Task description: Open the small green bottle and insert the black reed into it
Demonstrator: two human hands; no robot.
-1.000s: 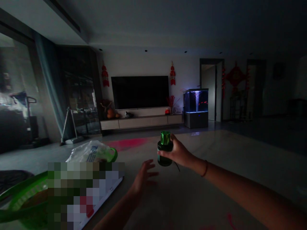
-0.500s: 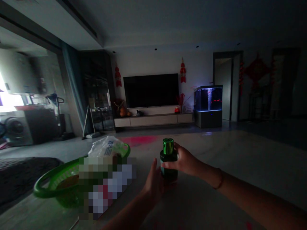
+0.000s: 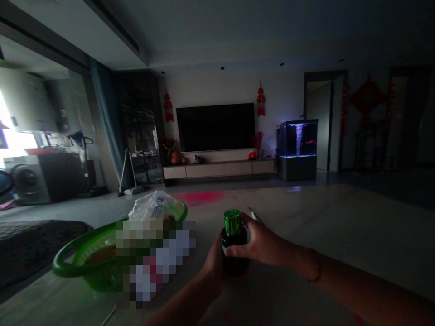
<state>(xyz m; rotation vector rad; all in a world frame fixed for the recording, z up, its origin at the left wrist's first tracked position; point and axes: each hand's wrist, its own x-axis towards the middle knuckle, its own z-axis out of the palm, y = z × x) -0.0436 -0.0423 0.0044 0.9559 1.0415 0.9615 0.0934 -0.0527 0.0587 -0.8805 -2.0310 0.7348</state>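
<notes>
A dark green bottle [image 3: 235, 262] with a shiny ribbed green cap [image 3: 233, 222] stands upright, or nearly so, between my hands over the table. My right hand [image 3: 265, 242] grips it from the right, thumb across its front. Against its left side lies my left hand [image 3: 214, 265], most of its fingers hidden by the bottle. A thin dark-and-white stick-like item [image 3: 254, 214] shows just behind my right hand.
At the left of the pale tabletop [image 3: 326, 235] sits a green plastic basket [image 3: 68, 269] with a white plastic bag [image 3: 151, 206] in it. A blurred-out patch [image 3: 159, 262] covers its right side. Beyond are a television [image 3: 215, 127] and a lit fish tank [image 3: 299, 140].
The bottle has come closer to me and slightly left. My left hand has closed against its side. The thin stick-like item behind my right hand has come into view.
</notes>
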